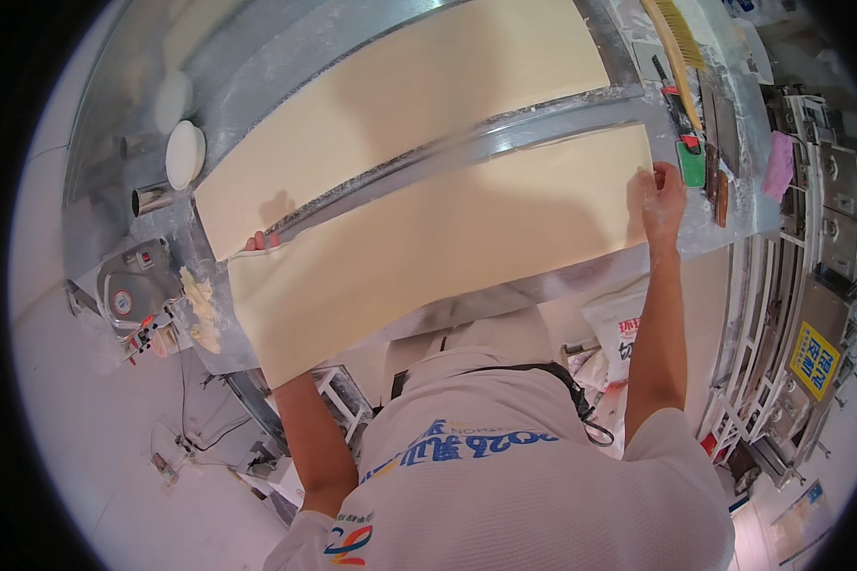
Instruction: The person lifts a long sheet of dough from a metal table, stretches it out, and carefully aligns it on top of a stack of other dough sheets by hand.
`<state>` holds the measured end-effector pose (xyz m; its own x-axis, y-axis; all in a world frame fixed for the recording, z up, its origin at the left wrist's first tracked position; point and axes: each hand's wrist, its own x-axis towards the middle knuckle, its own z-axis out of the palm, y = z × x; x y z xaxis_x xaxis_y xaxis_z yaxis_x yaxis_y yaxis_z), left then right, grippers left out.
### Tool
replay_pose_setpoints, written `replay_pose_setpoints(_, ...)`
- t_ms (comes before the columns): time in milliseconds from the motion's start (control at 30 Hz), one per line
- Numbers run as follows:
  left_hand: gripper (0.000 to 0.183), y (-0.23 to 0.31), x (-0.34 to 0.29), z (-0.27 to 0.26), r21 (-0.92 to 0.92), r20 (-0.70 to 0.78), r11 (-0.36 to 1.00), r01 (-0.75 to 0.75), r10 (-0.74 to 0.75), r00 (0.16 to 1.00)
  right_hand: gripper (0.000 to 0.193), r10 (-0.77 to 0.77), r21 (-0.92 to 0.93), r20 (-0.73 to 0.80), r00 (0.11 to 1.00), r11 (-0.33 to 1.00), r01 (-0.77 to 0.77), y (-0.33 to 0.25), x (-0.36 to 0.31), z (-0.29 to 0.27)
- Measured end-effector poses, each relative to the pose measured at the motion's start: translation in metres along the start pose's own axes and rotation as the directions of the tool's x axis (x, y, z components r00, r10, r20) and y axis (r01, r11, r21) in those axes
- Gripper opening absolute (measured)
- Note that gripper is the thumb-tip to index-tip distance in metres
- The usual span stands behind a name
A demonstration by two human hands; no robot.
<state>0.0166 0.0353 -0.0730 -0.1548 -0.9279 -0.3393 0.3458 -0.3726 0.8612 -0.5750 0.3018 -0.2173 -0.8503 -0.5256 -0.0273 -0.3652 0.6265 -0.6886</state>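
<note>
A long, pale dough sheet (448, 224) stretches between my hands, its near edge hanging slightly past the front of the metal table. My left hand (263, 242) is mostly hidden beneath the sheet's left end; only its fingertips show at the far edge, and the forearm comes out below the near edge. At the opposite end, my right hand (665, 202) pinches the sheet's right edge between thumb and bent fingers. A second dough sheet (400, 95) lies flat farther back, with a strip of bare metal between the two.
Dough scraps (200, 309) lie at the table's left edge beside a grey machine (135, 287). A white round container (186, 154) and a metal cylinder (150, 199) stand at the back left. Rightward lie a brush (678, 38), a green scraper (691, 166) and wooden-handled knives (722, 195).
</note>
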Motion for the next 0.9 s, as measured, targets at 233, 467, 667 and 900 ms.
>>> replay_pose_setpoints(233, 0.067, -0.006, 0.001, -0.007, 0.076, 0.095, 0.997, 0.0, -0.007, 0.995, 0.027, 0.02, 0.056, 0.09, 0.996, 0.998, -0.025, -0.004, 0.016, -0.002)
replay_pose_setpoints(467, 0.067, -0.003, -0.004, -0.007, 0.041, 0.092, 0.999, -0.014, 0.01, 0.996, 0.031, -0.028, -0.035, 0.124, 0.992, 0.999, 0.032, -0.022, 0.029, -0.001)
replay_pose_setpoints(667, 0.066, 0.003, -0.018, 0.026, 0.156, -0.062, 0.986, -0.061, 0.071, 0.996, 0.03, -0.143, -0.136, 0.076, 0.987, 0.979, 0.152, -0.006, 0.042, 0.01)
replay_pose_setpoints(900, 0.066, -0.002, -0.014, 0.01, 0.092, -0.06, 0.995, -0.038, 0.043, 0.997, 0.029, -0.294, -0.284, 0.037, 0.955, 0.913, 0.293, 0.007, 0.039, 0.023)
